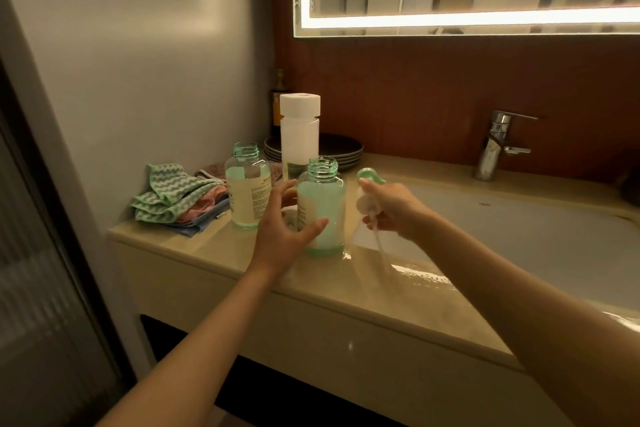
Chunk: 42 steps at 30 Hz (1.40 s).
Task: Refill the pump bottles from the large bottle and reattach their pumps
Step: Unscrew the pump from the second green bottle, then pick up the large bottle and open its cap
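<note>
Green-tinted clear pump bottle [322, 208], neck open, nearly full of pale liquid, on beige countertop [221, 253] beside white sink [519, 239] | my left hand [282, 229] spread loosely against it | my right hand [394, 208] grips white-and-green pump [369, 199] | second open bottle [247, 187], capped large white bottle [299, 135] behind.

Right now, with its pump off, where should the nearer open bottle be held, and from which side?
Probably round the wide, straight body of the nearer bottle, below the shoulder, coming from its left with the left hand. It stands upright, the threaded neck must stay free, and the right hand holds the pump on its right.
</note>
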{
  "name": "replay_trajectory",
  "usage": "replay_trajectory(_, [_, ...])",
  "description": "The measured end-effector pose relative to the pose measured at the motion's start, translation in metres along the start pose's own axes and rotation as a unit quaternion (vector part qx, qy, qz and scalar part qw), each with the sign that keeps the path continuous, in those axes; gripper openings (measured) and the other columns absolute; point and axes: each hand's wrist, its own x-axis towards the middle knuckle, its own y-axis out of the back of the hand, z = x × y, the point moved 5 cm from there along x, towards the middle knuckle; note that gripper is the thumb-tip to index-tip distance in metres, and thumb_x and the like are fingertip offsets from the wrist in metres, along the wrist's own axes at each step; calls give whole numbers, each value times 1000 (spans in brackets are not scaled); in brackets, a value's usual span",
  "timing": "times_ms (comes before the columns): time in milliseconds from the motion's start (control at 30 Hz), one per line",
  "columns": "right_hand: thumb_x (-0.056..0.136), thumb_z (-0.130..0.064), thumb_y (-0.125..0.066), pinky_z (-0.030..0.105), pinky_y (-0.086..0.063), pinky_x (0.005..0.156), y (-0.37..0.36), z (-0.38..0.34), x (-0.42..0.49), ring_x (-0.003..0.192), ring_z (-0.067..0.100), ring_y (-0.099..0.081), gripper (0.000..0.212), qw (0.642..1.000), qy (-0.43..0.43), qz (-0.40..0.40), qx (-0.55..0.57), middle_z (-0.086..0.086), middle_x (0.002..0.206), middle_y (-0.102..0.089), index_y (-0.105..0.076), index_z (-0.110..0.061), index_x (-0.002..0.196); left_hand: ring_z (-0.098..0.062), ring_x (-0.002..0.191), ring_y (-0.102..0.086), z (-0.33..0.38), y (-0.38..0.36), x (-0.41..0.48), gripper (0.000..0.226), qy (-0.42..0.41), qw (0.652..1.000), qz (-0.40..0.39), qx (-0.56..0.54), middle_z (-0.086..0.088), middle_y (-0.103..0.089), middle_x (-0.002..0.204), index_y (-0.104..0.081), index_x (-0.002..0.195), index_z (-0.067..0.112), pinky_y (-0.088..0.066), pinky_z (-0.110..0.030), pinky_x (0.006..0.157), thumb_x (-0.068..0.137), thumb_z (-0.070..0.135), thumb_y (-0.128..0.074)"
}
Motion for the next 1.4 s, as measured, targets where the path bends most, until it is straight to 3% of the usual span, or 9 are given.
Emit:
replay_trajectory(133, [93, -38, -49, 23, -45, 49, -19, 12, 9, 61, 18, -55, 47, 1000, 4, 20, -3, 12, 87, -56, -50, 3, 117, -7, 108, -50, -4, 2, 0, 70, -4, 1000, 12, 7, 7, -49, 124, -39, 129, 24, -41, -7, 73, 69, 30, -76])
replay_trajectory(233, [91, -39, -51, 27, -49, 49, -29, 19, 14, 61, 20, -57, 45, 1000, 0, 29, 5, 15, 93, -57, -51, 0, 114, -9, 108, -51, -5, 4, 1, 70, -3, 1000, 30, 6, 4, -51, 123, -40, 130, 19, -43, -5, 72, 71, 22, -77])
replay_trajectory(367, [88, -44, -53, 47, -57, 75, -40, 23, 20, 67, 30, -61, 39, 999, 8, 48, -8, 15, 83, -59, -56, -5, 91, -7, 101, -51, -6, 7, 2, 64, -1, 998, 60, 11, 3, -52, 119, -43, 126, 16, -37, 3, 69, 71, 13, -76])
replay_trajectory(500, [81, -53, -51, 53, -52, 85, -50, 35, 42, 88, 38, -65, 40, 997, 22, 60, -33, 18, 87, -65, -57, -15, 71, -10, 105, -50, -11, 11, 4, 61, 13, 997, 78, 7, 8, -50, 118, -43, 122, 24, -39, -6, 76, 71, 14, -76])
replay_trajectory(733, [92, -40, -43, 51, -54, 80, -59, 24, 35, 82, 38, -66, 42, 994, 44, 66, -69, 22, 91, -66, -60, -4, 79, -11, 106, -50, -15, 15, 5, 59, 22, 995, 98, 1, 9, -51, 116, -43, 117, 29, -41, -14, 81, 71, 14, -76])
replay_trajectory(867, [96, -34, -42, 49, -56, 73, -58, 18, 33, 69, 35, -65, 37, 992, 55, 61, -97, 18, 82, -63, -48, -10, 69, -13, 109, -49, -17, 17, 5, 58, 32, 994, 105, -16, 6, -51, 121, -44, 120, 25, -44, -29, 89, 72, 12, -74])
replay_trajectory(1000, [96, -40, -39, 48, -54, 79, -52, 11, 32, 79, 38, -66, 41, 978, 86, 75, -176, 18, 79, -66, -47, -13, 66, -14, 111, -49, -16, 19, 5, 54, 38, 993, 112, -32, 7, -51, 121, -44, 117, 28, -42, -27, 89, 74, 11, -73])
replay_trajectory(1167, [98, -37, -36, 43, -56, 74, -40, 8, 30, 60, 28, -64, 40, 969, 99, 67, -217, 7, 61, -56, -47, -12, 69, -15, 109, -51, -14, 20, 4, 50, 36, 991, 120, -39, 6, -53, 119, -44, 113, 30, -43, -21, 85, 76, 10, -71])
replay_trajectory(1400, [96, -39, -39, 44, -56, 76, -31, 11, 35, 69, 29, -67, 35, 961, 111, 76, -240, 10, 71, -62, -53, -10, 81, -16, 110, -51, -12, 20, 4, 46, 41, 991, 121, -37, 3, -53, 120, -46, 113, 29, -43, -30, 90, 78, 12, -69])
